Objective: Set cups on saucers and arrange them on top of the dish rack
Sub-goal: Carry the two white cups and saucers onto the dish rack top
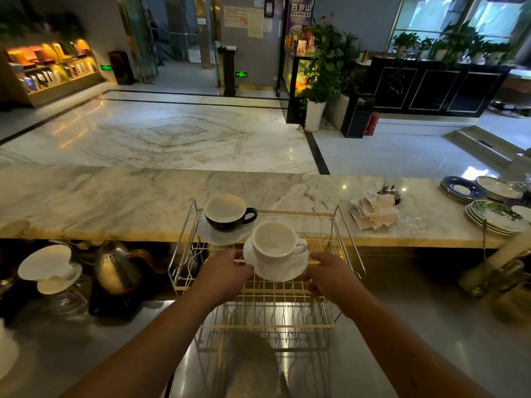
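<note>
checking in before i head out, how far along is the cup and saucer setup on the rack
Done: a black cup sits on its saucer at the far left of the dish rack top. In hand: the left hand and right hand hold a second saucer by its edges, with a white cup on it, at the rack top. Left: letting go; no more cups are visible.

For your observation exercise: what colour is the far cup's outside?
Black outside, white inside far cup; head view.
</note>
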### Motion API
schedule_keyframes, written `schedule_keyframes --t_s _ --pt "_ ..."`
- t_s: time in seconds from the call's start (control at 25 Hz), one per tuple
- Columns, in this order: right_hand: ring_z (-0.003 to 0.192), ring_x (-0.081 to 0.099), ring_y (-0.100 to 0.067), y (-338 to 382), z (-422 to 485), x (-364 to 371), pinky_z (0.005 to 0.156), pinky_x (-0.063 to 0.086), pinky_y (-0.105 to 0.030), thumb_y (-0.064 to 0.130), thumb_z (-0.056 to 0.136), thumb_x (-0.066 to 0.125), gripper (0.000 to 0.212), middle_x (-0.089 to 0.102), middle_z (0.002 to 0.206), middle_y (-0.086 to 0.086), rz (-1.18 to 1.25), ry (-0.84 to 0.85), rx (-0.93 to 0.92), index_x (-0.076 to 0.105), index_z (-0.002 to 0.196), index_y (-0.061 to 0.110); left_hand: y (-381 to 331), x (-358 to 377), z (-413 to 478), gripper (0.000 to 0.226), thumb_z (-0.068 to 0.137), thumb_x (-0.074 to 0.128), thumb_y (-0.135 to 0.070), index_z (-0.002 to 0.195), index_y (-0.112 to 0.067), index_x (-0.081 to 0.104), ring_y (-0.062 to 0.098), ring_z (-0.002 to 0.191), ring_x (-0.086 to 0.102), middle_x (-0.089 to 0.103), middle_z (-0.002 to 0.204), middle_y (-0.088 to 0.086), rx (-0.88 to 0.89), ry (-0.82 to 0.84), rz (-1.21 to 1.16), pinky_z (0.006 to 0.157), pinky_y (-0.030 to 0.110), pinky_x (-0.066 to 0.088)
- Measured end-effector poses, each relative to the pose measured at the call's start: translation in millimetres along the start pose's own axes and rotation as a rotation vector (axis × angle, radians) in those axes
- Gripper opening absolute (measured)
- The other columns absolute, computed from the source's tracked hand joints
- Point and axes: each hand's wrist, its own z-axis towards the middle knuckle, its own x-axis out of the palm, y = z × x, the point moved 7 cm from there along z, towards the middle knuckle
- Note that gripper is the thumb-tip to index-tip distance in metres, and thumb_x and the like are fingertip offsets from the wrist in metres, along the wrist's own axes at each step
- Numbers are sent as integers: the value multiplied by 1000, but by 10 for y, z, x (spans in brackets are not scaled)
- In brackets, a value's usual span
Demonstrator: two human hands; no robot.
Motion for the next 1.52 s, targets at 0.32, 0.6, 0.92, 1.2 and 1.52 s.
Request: schedule_keyframes --t_s 0.32,0.6,0.92,1.2,1.52 --pt "123 56 -16 235 -655 240 107 47 -39 28 100 50 39 62 137 -1 -780 -181 -571 58 138 23 -56 -23 -374 46 101 53 -45 145 -34 54 13 132 53 57 149 -7 470 -110 427 106 34 44" --pt "155 9 -24 30 -712 736 114 5 -31 32 104 39 61 17 169 -4 -1004 13 -646 17 160 18 24 241 -439 59 107 31 -52 162 -30 26 12 157 11 15 173 -5 625 66 655 119 26 5" --pt "155 2 -32 -62 -681 815 112 -2 -35 39 104 34 68 5 170 -9 -1101 -3 -608 4 160 15 129 293 -384 68 105 27 -59 164 -27 12 14 158 6 4 174 -1 648 59 750 119 28 4" --pt "155 -3 -35 -83 -692 812 111 -5 -37 41 104 35 71 -1 170 -10 -1120 -7 -581 1 160 13 169 338 -315 74 102 22 -65 164 -29 2 14 158 4 -6 173 -4 612 113 757 119 29 9" --pt "155 2 -30 -165 -486 658 118 7 -39 46 104 35 70 3 170 -9 -1056 -6 -527 6 160 16 20 472 -220 74 102 24 -65 164 -28 6 20 158 15 -4 174 -3 599 153 762 122 40 24"
